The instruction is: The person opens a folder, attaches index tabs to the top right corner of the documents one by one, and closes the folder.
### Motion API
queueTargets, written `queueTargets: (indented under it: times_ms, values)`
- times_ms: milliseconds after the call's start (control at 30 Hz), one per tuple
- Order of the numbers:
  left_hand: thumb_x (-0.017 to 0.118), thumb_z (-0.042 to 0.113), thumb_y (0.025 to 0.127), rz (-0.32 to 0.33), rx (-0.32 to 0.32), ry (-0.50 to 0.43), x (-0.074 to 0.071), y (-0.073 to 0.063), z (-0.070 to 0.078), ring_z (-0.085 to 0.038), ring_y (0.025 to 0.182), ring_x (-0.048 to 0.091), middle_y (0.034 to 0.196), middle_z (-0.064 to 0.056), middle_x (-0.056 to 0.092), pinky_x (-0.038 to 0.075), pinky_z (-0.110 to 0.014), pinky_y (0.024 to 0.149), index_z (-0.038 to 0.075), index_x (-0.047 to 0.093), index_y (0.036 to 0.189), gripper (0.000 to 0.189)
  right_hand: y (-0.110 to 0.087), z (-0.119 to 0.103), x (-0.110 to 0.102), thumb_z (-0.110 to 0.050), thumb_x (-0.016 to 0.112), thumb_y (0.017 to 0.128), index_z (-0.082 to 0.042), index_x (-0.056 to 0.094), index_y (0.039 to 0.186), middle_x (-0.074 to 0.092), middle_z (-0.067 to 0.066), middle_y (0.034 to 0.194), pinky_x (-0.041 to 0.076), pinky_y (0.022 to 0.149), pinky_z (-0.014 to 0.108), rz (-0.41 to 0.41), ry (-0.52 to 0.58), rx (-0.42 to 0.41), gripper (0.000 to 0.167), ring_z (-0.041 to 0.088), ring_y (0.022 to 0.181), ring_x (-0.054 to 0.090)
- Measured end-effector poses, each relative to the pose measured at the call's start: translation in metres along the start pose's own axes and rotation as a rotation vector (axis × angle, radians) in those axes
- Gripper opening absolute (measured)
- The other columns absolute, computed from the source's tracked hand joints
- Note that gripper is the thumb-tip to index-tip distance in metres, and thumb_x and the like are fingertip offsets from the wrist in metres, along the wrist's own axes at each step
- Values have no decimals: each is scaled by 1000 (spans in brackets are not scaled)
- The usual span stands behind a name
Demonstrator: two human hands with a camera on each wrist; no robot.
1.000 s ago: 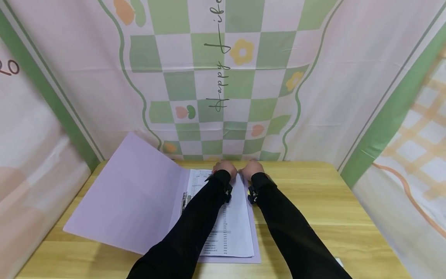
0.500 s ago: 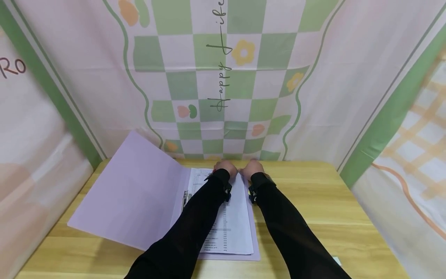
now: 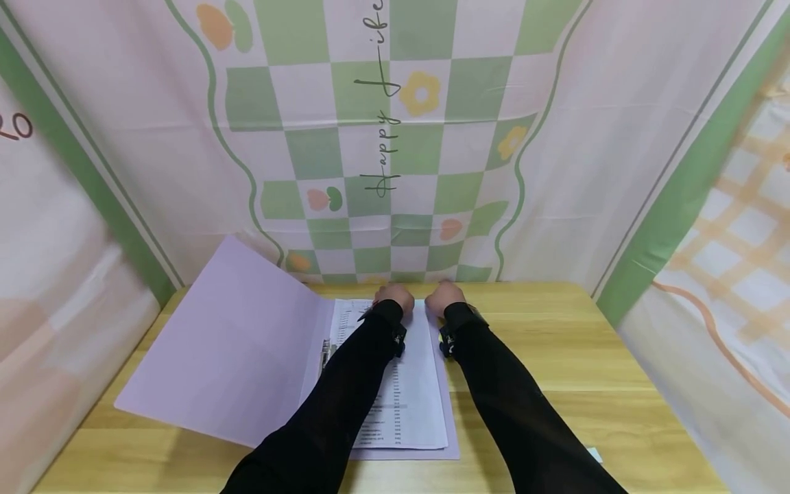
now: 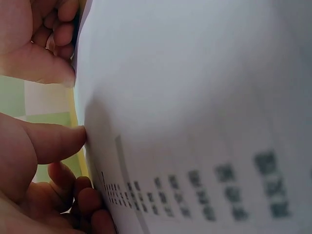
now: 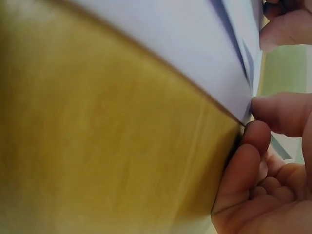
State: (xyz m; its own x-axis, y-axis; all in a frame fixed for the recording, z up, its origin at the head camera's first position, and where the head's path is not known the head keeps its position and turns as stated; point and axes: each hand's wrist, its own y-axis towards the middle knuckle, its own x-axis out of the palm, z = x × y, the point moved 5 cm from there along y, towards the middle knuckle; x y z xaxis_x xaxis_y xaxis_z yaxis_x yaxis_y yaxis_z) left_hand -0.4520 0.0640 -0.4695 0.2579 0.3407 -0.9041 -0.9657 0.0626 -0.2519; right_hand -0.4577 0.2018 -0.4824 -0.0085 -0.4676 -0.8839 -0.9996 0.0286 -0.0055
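Note:
A lavender folder (image 3: 228, 350) lies with its cover raised to the left, a metal clip (image 3: 325, 353) near its spine. Printed sheets of paper (image 3: 426, 412) rest on its right half. My left hand (image 3: 395, 298) is at the far edge of the sheets; in the left wrist view its thumb (image 4: 66, 141) meets the paper's edge, other fingers curled beneath. Beside it, my right hand (image 3: 446, 299) is at the folder's far right corner. The right wrist view shows thumb and forefinger (image 5: 257, 134) pinching that corner. My sleeves cover part of the sheets.
The wooden table (image 3: 531, 384) ends just beyond both hands, against a patterned cloth (image 3: 420, 158). More cloth hangs at both sides. A small white item (image 3: 594, 454) lies by my right forearm.
The head view has shifted slightly. The gap between my two hands at the far edge has widened a little. Folder and sheets stay in place.

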Motion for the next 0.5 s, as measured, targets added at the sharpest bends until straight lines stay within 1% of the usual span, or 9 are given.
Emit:
queueTargets:
  times_ms: [133, 233, 333, 400, 500]
  values:
    - [59, 21, 95, -3, 12, 7, 0, 0, 0, -30, 111, 51, 118, -12, 62, 40, -40, 94, 6, 73, 103, 22, -2, 0, 1, -15, 61, 80, 7, 64, 90, 67, 21, 92, 51, 80, 45, 29, -26, -11, 24, 36, 83, 62]
    - [60, 21, 94, -26, 61, 60, 4, 1, 0, -31, 113, 50, 119, -13, 62, 40, -40, 94, 6, 73, 101, 22, -5, 2, 1, -15, 61, 81, 6, 66, 84, 68, 20, 89, 52, 78, 46, 35, -48, -8, 22, 36, 81, 64]
    - [59, 22, 94, -64, 121, 126, 10, 6, 1, -31, 114, 49, 120, -13, 61, 40, -38, 94, 4, 72, 99, 23, -9, 6, -1, -15, 59, 83, 2, 67, 75, 67, 19, 87, 52, 74, 45, 15, -90, 7, 20, 35, 78, 63]
    - [59, 22, 94, -70, 159, 166, 10, 7, 1, -30, 113, 49, 116, -12, 63, 39, -36, 94, 4, 73, 95, 23, -12, 10, -5, -14, 56, 84, 1, 64, 71, 66, 19, 85, 52, 70, 43, -10, -96, 21, 22, 33, 75, 62]
    - [58, 19, 94, -69, 214, 201, 7, 3, -1, -29, 110, 51, 108, -10, 66, 40, -35, 93, 4, 71, 84, 23, -18, 17, -13, -13, 53, 88, -3, 59, 63, 63, 16, 77, 50, 65, 39, -56, -102, 22, 27, 31, 69, 60]
